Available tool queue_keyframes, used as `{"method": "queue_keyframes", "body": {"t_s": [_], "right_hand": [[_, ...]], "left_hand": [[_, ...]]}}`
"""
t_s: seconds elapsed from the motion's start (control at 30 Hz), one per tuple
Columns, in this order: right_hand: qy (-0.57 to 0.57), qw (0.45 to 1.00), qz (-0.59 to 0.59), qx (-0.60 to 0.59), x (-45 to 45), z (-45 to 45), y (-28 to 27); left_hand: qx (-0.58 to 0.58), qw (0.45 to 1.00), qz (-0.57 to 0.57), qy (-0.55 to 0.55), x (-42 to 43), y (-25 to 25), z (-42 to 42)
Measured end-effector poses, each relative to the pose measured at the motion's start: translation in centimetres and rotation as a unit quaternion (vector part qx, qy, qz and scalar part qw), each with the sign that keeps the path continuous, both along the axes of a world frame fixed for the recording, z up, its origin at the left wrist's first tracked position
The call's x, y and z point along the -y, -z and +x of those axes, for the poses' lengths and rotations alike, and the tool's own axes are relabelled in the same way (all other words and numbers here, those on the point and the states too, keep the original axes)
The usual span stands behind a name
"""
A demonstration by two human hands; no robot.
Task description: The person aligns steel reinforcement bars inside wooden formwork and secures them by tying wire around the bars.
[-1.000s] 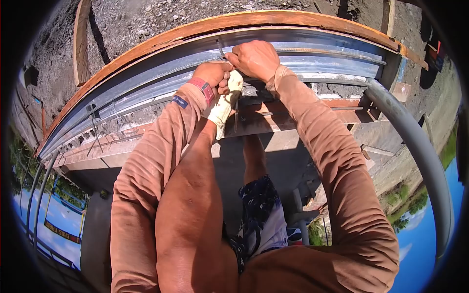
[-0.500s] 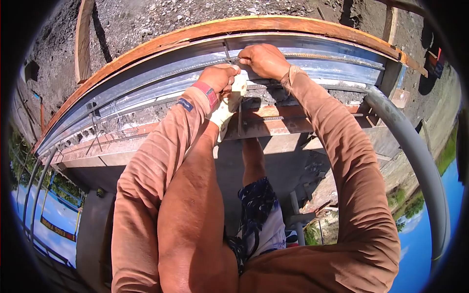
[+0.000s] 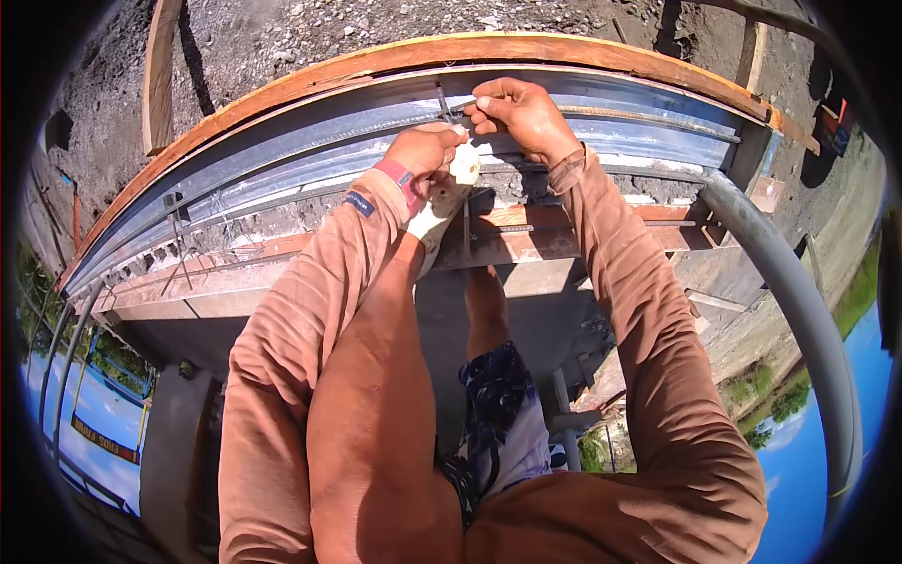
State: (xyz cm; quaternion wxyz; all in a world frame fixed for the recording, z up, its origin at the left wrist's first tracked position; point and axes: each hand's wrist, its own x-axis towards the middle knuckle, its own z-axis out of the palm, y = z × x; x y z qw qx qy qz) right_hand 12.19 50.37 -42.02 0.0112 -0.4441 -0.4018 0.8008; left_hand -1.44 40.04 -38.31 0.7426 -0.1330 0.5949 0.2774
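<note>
A ribbed steel bar (image 3: 376, 125) runs lengthwise inside the formwork, meeting a short upright bar (image 3: 442, 96) at a crossing. My left hand (image 3: 423, 155) is closed just below that crossing, its fingertips pinched together against the bar; whatever they hold is hidden. To the right, my right hand (image 3: 526, 117) has its thumb and fingers pinched together, with the other fingers curled. A thin dark wire (image 3: 461, 106) reaches from its fingertips to the crossing. Under my left wrist is my white shoe (image 3: 437, 211), resting by the formwork.
A curved wooden board (image 3: 395, 64) edges the metal sheet (image 3: 310, 155) on the far side. Rough concrete (image 3: 254, 226) and lower planks lie nearer. A thick grey pipe (image 3: 799, 273) bends along the right. Gravel (image 3: 376, 23) lies beyond; wooden stakes (image 3: 162, 75) brace the board.
My right hand has turned at the wrist and shifted slightly right, its curled fingers now facing the crossing more. My left hand stays nearly in place.
</note>
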Motion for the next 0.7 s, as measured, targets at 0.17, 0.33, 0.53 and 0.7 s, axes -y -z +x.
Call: {"method": "queue_keyframes", "body": {"t_s": [0.17,0.33,0.53,0.7], "right_hand": [[0.212,0.974,-0.076,0.018,2.6,-0.9,0.6],[0.092,0.982,0.102,0.127,2.1,-3.0,-0.1],[-0.085,0.914,0.343,0.199,1.3,-4.8,-0.9],[-0.139,0.876,0.403,0.225,2.1,-5.7,-2.4]], "left_hand": [[-0.049,0.997,0.011,0.051,-0.3,0.2,0.3],[-0.035,0.998,0.020,0.039,0.4,0.9,0.5],[-0.041,0.997,0.059,-0.012,0.9,2.5,0.6],[-0.150,0.956,0.107,0.227,1.4,3.9,0.0]]}}
